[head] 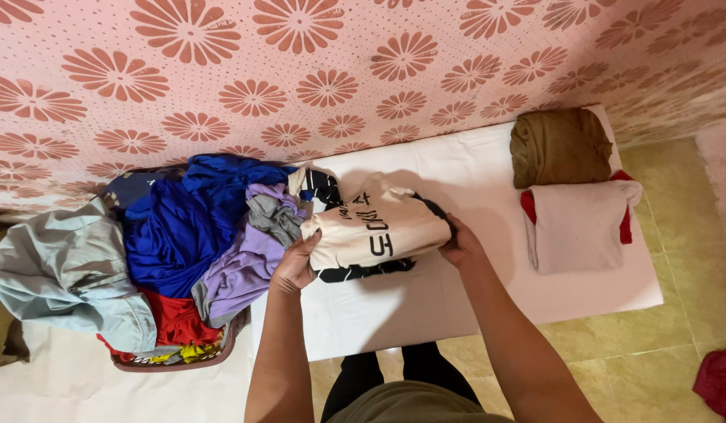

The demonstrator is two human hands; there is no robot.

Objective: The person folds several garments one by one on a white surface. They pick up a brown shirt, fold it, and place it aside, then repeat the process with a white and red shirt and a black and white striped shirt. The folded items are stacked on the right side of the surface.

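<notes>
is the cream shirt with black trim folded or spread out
Folded: the cream shirt is a compact bundle, held between left hand and right hand.

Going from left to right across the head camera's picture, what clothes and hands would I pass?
Pale grey-blue garment → bright blue cloth → lilac garment → left hand → cream folded shirt with black trim → right hand → folded pale pink garment with red edges.

The basket [222, 354] is mostly hidden under the pile of clothes [182, 243]. A dark red cloth [719, 384] is cut off by the right edge.
</notes>
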